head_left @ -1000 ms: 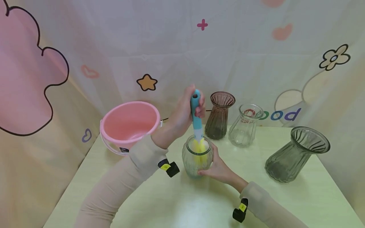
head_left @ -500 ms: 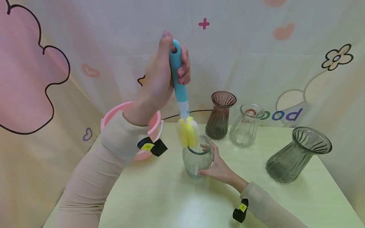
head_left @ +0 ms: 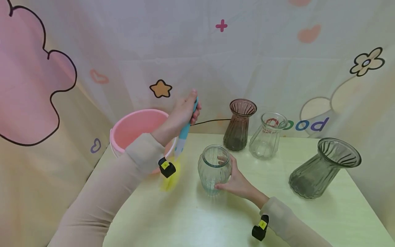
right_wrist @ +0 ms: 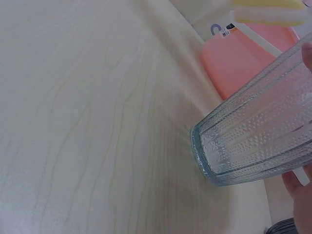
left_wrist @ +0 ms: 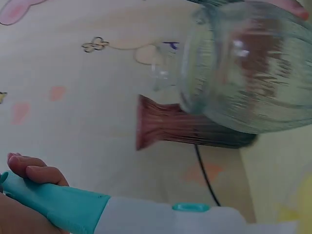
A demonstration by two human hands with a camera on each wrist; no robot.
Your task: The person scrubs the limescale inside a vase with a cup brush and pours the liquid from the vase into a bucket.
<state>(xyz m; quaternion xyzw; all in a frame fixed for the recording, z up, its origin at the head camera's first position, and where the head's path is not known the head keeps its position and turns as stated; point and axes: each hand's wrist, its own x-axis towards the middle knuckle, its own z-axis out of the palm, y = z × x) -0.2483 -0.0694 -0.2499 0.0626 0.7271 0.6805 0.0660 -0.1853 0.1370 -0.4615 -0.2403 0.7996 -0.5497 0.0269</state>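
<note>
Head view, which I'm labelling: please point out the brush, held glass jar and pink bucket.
Brush (head_left: 185,131): head view, blue handle.
Held glass jar (head_left: 212,175): head view, front wall.
Pink bucket (head_left: 134,130): head view, inner wall.

Slim teal-and-white brush (head_left: 184,132) with a yellow head (head_left: 171,179); blue-green-tinted, ribbed glass jar (head_left: 207,176); round pink plastic bucket (head_left: 132,130), left of the frame; ribbed purple-brown glass vase (head_left: 237,129), colourless glass vase (head_left: 262,145) and ribbed grey-green glass vase (head_left: 313,173), right; pale wood-grained table (head_left: 191,221)

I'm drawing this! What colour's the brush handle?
The brush handle: turquoise and white, clearest in the left wrist view.
</note>
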